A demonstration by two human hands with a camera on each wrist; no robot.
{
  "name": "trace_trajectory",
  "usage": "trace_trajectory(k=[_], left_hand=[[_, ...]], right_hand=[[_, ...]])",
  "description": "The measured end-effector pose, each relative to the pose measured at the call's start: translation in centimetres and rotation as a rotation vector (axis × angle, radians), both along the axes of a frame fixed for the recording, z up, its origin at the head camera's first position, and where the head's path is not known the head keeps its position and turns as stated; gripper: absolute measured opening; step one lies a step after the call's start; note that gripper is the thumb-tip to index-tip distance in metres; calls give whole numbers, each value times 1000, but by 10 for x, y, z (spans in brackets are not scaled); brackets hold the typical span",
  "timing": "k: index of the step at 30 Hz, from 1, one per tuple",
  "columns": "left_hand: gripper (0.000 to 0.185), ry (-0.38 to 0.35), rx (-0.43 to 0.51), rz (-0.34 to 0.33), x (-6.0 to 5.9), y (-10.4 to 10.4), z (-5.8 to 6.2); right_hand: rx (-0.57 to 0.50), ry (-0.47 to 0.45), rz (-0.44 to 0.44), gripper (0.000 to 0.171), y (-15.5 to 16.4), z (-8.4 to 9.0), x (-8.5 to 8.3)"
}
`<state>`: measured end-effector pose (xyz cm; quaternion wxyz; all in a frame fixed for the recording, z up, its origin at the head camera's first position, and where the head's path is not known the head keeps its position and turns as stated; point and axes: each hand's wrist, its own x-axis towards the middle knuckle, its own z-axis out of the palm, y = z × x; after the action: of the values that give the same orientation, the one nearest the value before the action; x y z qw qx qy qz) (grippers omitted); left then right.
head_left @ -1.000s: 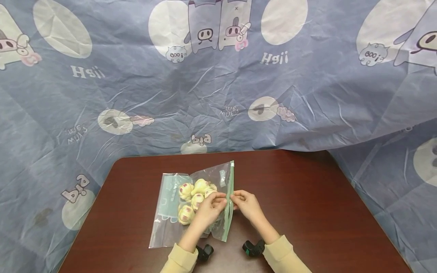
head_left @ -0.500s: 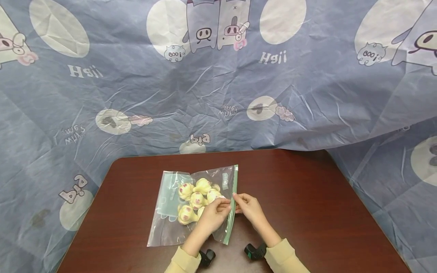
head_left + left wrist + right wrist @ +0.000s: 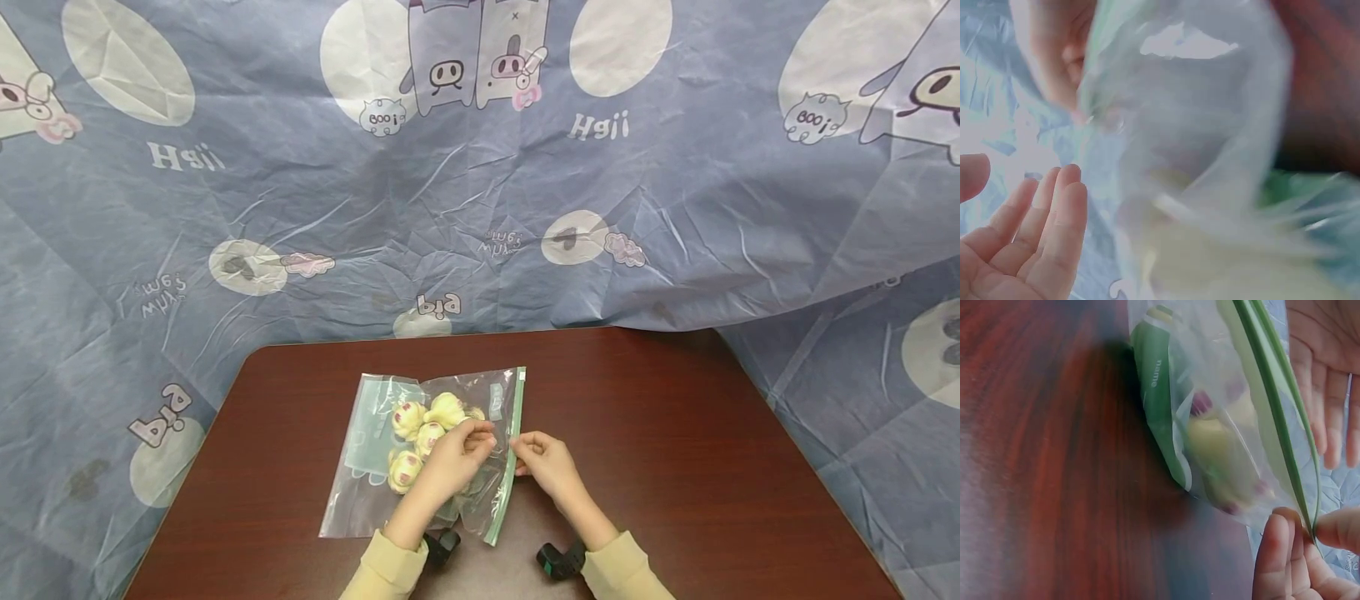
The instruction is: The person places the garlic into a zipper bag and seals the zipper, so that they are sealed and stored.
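Observation:
A clear zip bag point(image 3: 476, 508) has a green zip strip point(image 3: 519, 408) along its right side. Inside are several yellow rounded things point(image 3: 406, 472) with pink-purple marks. My right hand point(image 3: 549, 464) pinches the strip between thumb and fingers; above the pinch, in the right wrist view, the two green edges point(image 3: 1275, 403) stand parted. My left hand point(image 3: 453, 457) hovers over the bag, hiding some of its contents. In the left wrist view its fingers point(image 3: 1066, 219) are extended, thumb apart, holding nothing.
A dark red-brown table point(image 3: 675, 433) lies under the bag. A pale green panel point(image 3: 375, 425) shows at the bag's left part. Black wrist devices point(image 3: 558, 560) sit below both hands. Behind the table hangs a blue printed cloth point(image 3: 420, 192).
The bag's zip side has shifted slightly right and toward me. My left hand has come away from the strip, moving a little left; my right hand has slid slightly down along it.

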<state>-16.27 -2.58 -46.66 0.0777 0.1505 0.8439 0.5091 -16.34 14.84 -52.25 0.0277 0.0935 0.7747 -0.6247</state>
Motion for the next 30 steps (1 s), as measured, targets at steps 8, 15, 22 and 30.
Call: trace_trajectory(k=[8, 15, 22, 30], left_hand=[[32, 1, -50, -39, -14, -2, 20], [32, 21, -89, -92, -28, 14, 37], [28, 3, -137, -96, -54, 39, 38], [28, 74, -261, -87, -75, 55, 20]], right_hand=[[-21, -8, 52, 18, 2, -7, 14], [-21, 3, 111, 20, 7, -7, 24], [-19, -4, 212, 23, 15, -10, 29], [-18, 22, 305, 18, 20, -1, 37]])
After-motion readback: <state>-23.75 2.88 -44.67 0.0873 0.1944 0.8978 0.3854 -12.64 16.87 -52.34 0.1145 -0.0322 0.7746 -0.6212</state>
